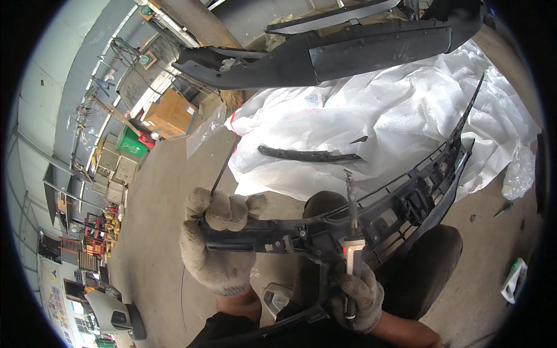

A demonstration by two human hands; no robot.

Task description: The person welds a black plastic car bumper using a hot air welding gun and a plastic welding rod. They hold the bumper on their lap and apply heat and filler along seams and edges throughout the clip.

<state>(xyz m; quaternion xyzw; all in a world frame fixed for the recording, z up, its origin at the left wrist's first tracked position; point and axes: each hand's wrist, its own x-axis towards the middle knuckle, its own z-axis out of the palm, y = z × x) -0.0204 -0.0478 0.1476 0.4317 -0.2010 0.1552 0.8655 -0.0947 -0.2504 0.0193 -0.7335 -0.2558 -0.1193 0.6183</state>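
Note:
A black plastic car grille [262, 239] with slats and clips lies across my knees, rising toward the right. My left hand [216, 255], in a grey knit glove, is closed round its left end. A thin dark strip [223, 168] sticks up from behind those fingers; whether it belongs to the grille I cannot tell. My right hand [365, 297], gloved alike, grips a tool that looks like a soldering iron [353, 250], with a white, red and black handle. Its metal shaft points up and away, its tip above the grille. Part of the grille is hidden behind the tool and hand.
White plastic sheeting [400, 116] is spread ahead, with a loose black trim strip [307, 155] on it. Beyond lies a large black bumper [348, 55]. A cardboard box [171, 114] stands far left; a white bottle [513, 281] lies right on the concrete floor [154, 232].

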